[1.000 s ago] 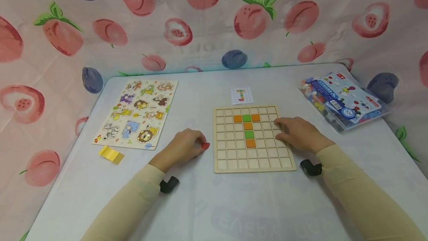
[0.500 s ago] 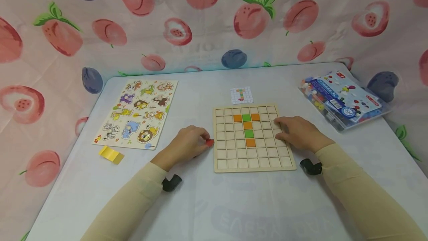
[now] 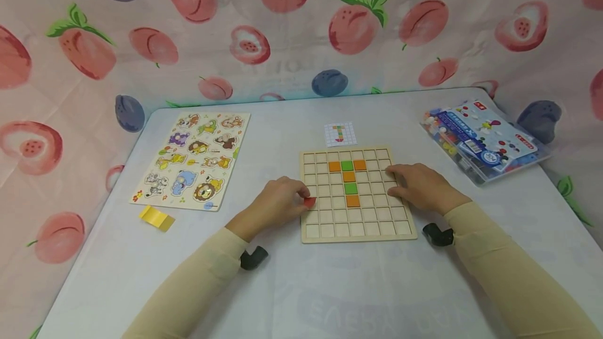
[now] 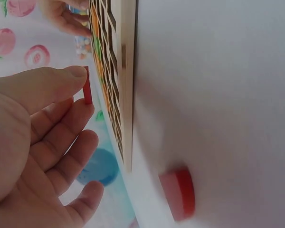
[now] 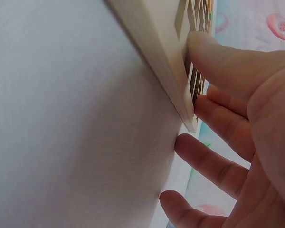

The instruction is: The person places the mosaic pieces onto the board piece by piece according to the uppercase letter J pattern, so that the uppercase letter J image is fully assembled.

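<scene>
My left hand pinches a thin red tile between thumb and fingertip, above the left side of the wooden grid board. In the left wrist view the red tile is edge-on, its other faces hidden. A second red piece, blurred, lies on the white tabletop below that hand; the head view does not show it. Orange tiles and green tiles form a T shape in the board's cells. My right hand rests at the board's right edge, thumb and fingers extended, touching it.
A small printed card with a tile pattern lies behind the board. On the left are an animal puzzle board and a folded yellow strip. A clear box of colourful pieces stands at the back right.
My left hand has moved right with the red tile, from beside the board to over its left edge. My right hand and the coloured tiles in the board stay where they were.
</scene>
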### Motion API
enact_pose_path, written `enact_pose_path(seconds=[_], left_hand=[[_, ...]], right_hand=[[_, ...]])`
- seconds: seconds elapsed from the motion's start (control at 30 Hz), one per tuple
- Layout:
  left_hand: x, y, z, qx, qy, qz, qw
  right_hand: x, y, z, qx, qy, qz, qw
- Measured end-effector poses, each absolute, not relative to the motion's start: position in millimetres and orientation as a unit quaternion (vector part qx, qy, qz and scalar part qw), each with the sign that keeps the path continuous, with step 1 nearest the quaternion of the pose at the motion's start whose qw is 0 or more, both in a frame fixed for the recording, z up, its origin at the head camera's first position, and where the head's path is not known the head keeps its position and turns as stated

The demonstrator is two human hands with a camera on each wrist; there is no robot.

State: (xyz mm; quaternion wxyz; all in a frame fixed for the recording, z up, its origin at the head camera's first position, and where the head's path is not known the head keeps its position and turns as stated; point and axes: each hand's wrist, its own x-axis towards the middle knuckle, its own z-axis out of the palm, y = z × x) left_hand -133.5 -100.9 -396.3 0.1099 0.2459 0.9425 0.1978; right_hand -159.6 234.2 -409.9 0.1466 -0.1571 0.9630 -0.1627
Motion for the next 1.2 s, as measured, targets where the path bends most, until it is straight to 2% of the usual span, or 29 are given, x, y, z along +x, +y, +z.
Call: enact_pose_path(seconds=[0.3,1.2], left_hand=[[-133.2,-81.5,-397.7,0.244,0.940,0.201,0.128],[-131.2,-55.0,-398.4,0.323,0.917,0.212,0.103]], right_hand=[[-158.5,234.0,-408.7,-0.157,0.963,-0.163,0.147],[-159.3,234.1,-409.5,-0.158,0.963,-0.161,0.147]])
